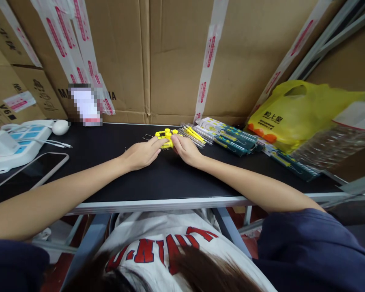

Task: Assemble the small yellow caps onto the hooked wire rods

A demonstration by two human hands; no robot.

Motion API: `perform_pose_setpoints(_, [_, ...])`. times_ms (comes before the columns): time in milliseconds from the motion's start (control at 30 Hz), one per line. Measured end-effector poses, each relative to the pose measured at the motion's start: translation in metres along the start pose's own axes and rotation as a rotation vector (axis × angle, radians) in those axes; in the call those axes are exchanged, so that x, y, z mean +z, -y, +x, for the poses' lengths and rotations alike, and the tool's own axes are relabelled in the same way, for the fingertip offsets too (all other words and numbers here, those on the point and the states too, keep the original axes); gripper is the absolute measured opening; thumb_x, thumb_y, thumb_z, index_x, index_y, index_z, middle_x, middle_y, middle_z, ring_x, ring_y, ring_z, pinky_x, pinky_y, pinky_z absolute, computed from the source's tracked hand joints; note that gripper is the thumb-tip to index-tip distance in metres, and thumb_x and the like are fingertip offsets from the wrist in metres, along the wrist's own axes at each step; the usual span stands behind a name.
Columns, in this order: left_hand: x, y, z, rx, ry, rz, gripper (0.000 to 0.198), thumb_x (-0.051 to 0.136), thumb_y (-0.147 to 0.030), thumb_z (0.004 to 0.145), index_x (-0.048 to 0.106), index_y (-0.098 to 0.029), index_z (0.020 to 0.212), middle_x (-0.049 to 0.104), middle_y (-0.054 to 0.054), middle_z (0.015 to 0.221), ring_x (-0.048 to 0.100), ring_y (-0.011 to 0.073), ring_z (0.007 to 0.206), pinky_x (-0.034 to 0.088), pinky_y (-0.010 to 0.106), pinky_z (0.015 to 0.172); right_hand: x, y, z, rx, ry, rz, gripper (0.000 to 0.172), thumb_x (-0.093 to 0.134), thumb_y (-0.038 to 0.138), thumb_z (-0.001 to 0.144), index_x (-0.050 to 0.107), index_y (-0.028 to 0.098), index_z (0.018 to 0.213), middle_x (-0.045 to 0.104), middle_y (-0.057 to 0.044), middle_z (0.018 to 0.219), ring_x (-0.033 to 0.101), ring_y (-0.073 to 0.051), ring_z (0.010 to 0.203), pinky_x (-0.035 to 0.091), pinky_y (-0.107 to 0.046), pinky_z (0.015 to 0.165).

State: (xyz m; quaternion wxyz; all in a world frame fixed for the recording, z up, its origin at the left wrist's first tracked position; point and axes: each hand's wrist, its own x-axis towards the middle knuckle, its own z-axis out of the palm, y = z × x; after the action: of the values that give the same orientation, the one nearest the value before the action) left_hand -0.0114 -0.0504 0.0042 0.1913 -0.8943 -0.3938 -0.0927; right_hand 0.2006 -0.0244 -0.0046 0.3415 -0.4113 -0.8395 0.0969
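Several small yellow plastic parts with thin metal wires [167, 133] lie bunched on the black table [124, 186], at and between my fingertips. My left hand [143, 154] reaches in from the left, its fingers closed on a yellow part. From the right, my right hand [186, 150] has its thumb and fingers pressed together at the same yellow part. Just behind my right hand lie thin metal rods with yellow pieces [195, 134]. Fine details between the fingertips are too small to make out.
Green and white packets [235, 142] lie right of the rods. A yellow bag [288, 109] and a clear plastic pack [331, 146] stand at the right. A white power strip [33, 142] and a phone [33, 172] are at the left. Cardboard [176, 61] rises behind the table.
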Motion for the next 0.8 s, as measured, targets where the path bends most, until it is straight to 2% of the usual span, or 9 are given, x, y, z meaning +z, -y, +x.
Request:
perform_pose_setpoints(100, [-0.001, -0.003, -0.001, -0.038, 0.028, -0.025, 0.050, 0.027, -0.031, 0.103, 0.032, -0.020, 0.151, 0.059, 0.010, 0.129, 0.069, 0.0185, 0.086, 0.047, 0.026, 0.061, 0.001, -0.002, -0.002, -0.054, -0.011, -0.023, 0.061, 0.011, 0.061, 0.101, 0.051, 0.020, 0.079, 0.060, -0.005, 0.073, 0.051, -0.017, 0.064, 0.036, -0.029, 0.065])
perform_pose_setpoints(300, [0.001, 0.004, -0.001, -0.051, 0.049, -0.204, 0.050, 0.029, -0.039, 0.104, 0.034, -0.024, 0.151, 0.060, 0.007, 0.135, 0.068, 0.0205, 0.107, 0.053, 0.026, 0.080, 0.003, -0.005, -0.004, -0.126, -0.025, -0.123, 0.071, 0.004, 0.062, 0.100, 0.058, 0.018, 0.087, 0.064, -0.008, 0.076, 0.055, -0.018, 0.068, 0.036, -0.029, 0.066])
perform_pose_setpoints(433, [0.005, 0.009, 0.000, -0.001, 0.024, -0.338, 0.051, 0.029, -0.040, 0.104, 0.035, -0.024, 0.151, 0.054, 0.005, 0.145, 0.059, 0.0203, 0.125, 0.050, 0.029, 0.099, 0.002, -0.004, -0.004, -0.139, -0.022, -0.167, 0.066, 0.009, 0.056, 0.103, 0.060, 0.017, 0.088, 0.066, -0.009, 0.081, 0.057, -0.019, 0.073, 0.036, -0.029, 0.068])
perform_pose_setpoints(500, [0.007, 0.011, -0.001, 0.011, 0.019, -0.353, 0.051, 0.029, -0.040, 0.104, 0.034, -0.024, 0.152, 0.053, 0.004, 0.147, 0.057, 0.0199, 0.128, 0.049, 0.029, 0.100, 0.001, -0.002, -0.003, -0.119, 0.000, -0.161, 0.060, 0.014, 0.051, 0.104, 0.061, 0.017, 0.088, 0.066, -0.008, 0.082, 0.057, -0.019, 0.074, 0.036, -0.028, 0.069])
perform_pose_setpoints(567, [0.008, 0.011, -0.001, -0.007, 0.012, -0.304, 0.050, 0.029, -0.040, 0.104, 0.034, -0.025, 0.152, 0.056, 0.005, 0.144, 0.060, 0.0202, 0.123, 0.051, 0.028, 0.095, 0.000, -0.001, -0.002, -0.078, 0.026, -0.131, 0.055, 0.019, 0.048, 0.105, 0.061, 0.018, 0.086, 0.066, -0.007, 0.081, 0.056, -0.018, 0.074, 0.035, -0.028, 0.070])
perform_pose_setpoints(633, [0.007, 0.010, -0.001, -0.038, 0.014, -0.197, 0.050, 0.028, -0.040, 0.104, 0.035, -0.026, 0.152, 0.060, 0.007, 0.136, 0.067, 0.0208, 0.110, 0.054, 0.027, 0.083, 0.000, 0.000, 0.000, -0.025, 0.051, -0.092, 0.054, 0.021, 0.047, 0.105, 0.059, 0.017, 0.081, 0.064, -0.006, 0.078, 0.055, -0.017, 0.072, 0.035, -0.027, 0.069])
perform_pose_setpoints(733, [0.004, 0.006, -0.001, -0.063, 0.026, -0.041, 0.050, 0.028, -0.039, 0.104, 0.036, -0.027, 0.152, 0.063, 0.010, 0.125, 0.071, 0.0198, 0.086, 0.053, 0.027, 0.067, 0.001, -0.001, 0.001, 0.026, 0.069, -0.021, 0.057, 0.021, 0.051, 0.104, 0.057, 0.017, 0.076, 0.061, -0.005, 0.074, 0.052, -0.016, 0.068, 0.035, -0.027, 0.067])
perform_pose_setpoints(800, [0.001, 0.004, 0.000, -0.071, 0.016, -0.006, 0.051, 0.028, -0.038, 0.104, 0.036, -0.027, 0.153, 0.063, 0.011, 0.122, 0.071, 0.0197, 0.080, 0.052, 0.027, 0.063, 0.002, -0.001, 0.001, 0.012, 0.051, 0.044, 0.060, 0.019, 0.056, 0.102, 0.054, 0.017, 0.073, 0.059, -0.004, 0.072, 0.052, -0.016, 0.068, 0.035, -0.027, 0.066])
